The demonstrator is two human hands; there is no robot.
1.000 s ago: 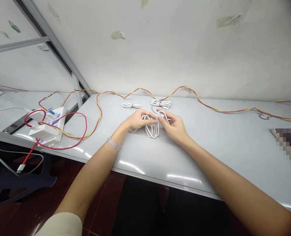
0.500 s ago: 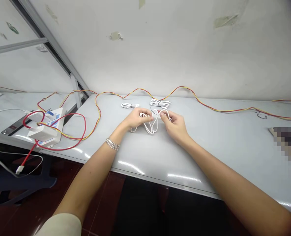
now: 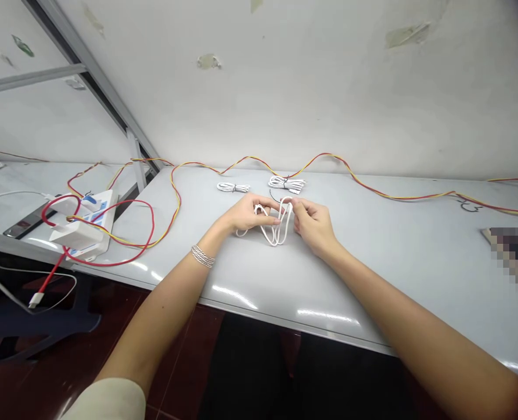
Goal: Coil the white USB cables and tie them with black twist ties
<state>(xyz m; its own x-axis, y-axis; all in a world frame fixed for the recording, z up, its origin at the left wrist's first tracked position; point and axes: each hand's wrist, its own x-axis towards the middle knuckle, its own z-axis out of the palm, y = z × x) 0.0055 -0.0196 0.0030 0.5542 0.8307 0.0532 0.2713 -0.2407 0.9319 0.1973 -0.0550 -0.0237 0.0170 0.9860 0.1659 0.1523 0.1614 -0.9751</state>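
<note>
A loose white cable (image 3: pixel 275 238) hangs in loops between my two hands, just above the grey table. My left hand (image 3: pixel 251 213) holds part of the loops, thumb and fingers stretched around them. At the right side of the loops, my right hand (image 3: pixel 312 221) pinches the cable between thumb and fingertips. Behind the hands lie two bundled white cables, a smaller coil (image 3: pixel 233 187) to the left and a larger coil (image 3: pixel 287 184) to the right, each with a dark tie. A thin black tie (image 3: pixel 273 196) shows near my fingers.
Red and yellow twisted wire (image 3: pixel 350 170) runs along the back of the table (image 3: pixel 373 233) by the wall. At left sits a white power strip (image 3: pixel 105 213) with plugged-in adapters and looped wires. Black ties (image 3: pixel 471 206) and a blurred flat object (image 3: pixel 517 254) lie at right.
My right hand has brought its part of the cable closer to my left hand, so the loops now hang narrower and closer together. Both hands still hold the cable.
</note>
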